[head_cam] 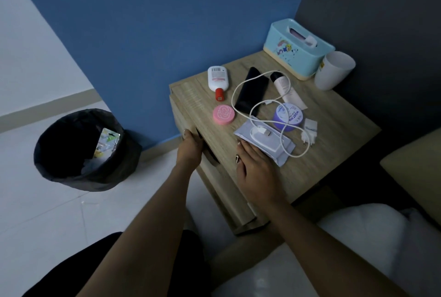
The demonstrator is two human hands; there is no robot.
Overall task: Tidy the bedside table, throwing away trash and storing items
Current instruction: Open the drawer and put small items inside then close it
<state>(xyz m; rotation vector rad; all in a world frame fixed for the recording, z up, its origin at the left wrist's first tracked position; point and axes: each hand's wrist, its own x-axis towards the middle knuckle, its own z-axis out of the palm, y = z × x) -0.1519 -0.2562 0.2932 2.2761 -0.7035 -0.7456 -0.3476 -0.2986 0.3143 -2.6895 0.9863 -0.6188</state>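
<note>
On the wooden bedside table (334, 127) lie a white bottle with a red cap (217, 79), a black phone (251, 91), a pale tube (285, 89), a pink round compact (224, 114), a purple jar (287, 116), a white charger with its cable (310, 129) and a flat wipes pack (265, 142). My left hand (191, 147) curls its fingers over the top edge of the upper drawer front (191, 115). My right hand (253, 165) lies flat with its fingertips on the near corner of the wipes pack.
A light blue tissue box (298, 48) and a white cup (334, 69) stand at the table's back right. A black-lined trash bin (83, 151) with wrappers inside sits on the floor to the left. White bedding (358, 249) lies at the lower right.
</note>
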